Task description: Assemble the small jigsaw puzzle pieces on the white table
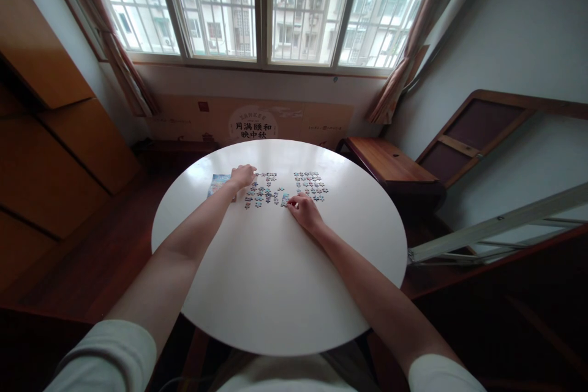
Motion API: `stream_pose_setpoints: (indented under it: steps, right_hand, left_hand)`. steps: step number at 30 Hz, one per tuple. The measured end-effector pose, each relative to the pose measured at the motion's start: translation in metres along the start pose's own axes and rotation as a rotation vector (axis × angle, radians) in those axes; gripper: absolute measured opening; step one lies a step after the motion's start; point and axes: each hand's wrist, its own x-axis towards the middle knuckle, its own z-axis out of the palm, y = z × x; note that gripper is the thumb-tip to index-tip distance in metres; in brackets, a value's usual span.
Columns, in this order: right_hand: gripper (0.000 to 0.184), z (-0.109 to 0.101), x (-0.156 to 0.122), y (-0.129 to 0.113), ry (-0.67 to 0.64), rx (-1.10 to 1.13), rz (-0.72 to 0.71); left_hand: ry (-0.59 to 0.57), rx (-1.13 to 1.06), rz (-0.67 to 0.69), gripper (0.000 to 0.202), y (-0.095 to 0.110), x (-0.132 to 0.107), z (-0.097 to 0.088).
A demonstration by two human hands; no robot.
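Observation:
Over a picture card (pixel 219 180) at the left of the table, my left hand (pixel 243 177) reaches out with bent fingers. Its closed fingertips are on a jigsaw puzzle piece at the edge of the left group of loose pieces (pixel 260 197). My right hand (pixel 305 211) rests near the table's middle, thumb and forefinger pinched at a small joined section of puzzle (pixel 285 199). Those fingertips partly cover the section's right side. Beyond the right hand, more loose puzzle pieces (pixel 311 180) lie in rough rows. My left hand and forearm hide part of the card.
The round white table (pixel 271 282) has its far edge near a printed cardboard panel (pixel 294 116) under a barred window. A low wooden bench (pixel 390 159) stands at the right. Wooden cabinets (pixel 55 153) are at the left.

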Motion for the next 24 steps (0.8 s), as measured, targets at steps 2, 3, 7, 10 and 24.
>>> stream_pose_setpoints:
  steps: [2,3,7,10,24]
  right_hand:
    - [0.012,-0.001,0.000,-0.001,-0.006,-0.001,0.005]
    - [0.012,-0.001,0.000,-0.001,-0.009,-0.003,0.008]
    - [0.012,-0.002,0.000,-0.001,-0.020,0.000,0.012]
    - [0.012,-0.002,0.000,-0.001,-0.028,0.004,0.014]
    - [0.013,-0.002,-0.001,-0.005,-0.050,-0.011,0.032]
  left_hand:
    - [0.008,0.002,-0.018,0.038,0.002,0.002,0.003]
    - [0.011,0.001,-0.026,0.037,0.004,0.003,0.004]
    - [0.017,-0.011,-0.054,0.033,0.007,0.008,0.006]
    - [0.015,-0.025,-0.074,0.029,0.008,0.012,0.006]
    - [-0.025,-0.170,-0.182,0.029,-0.002,0.025,0.009]
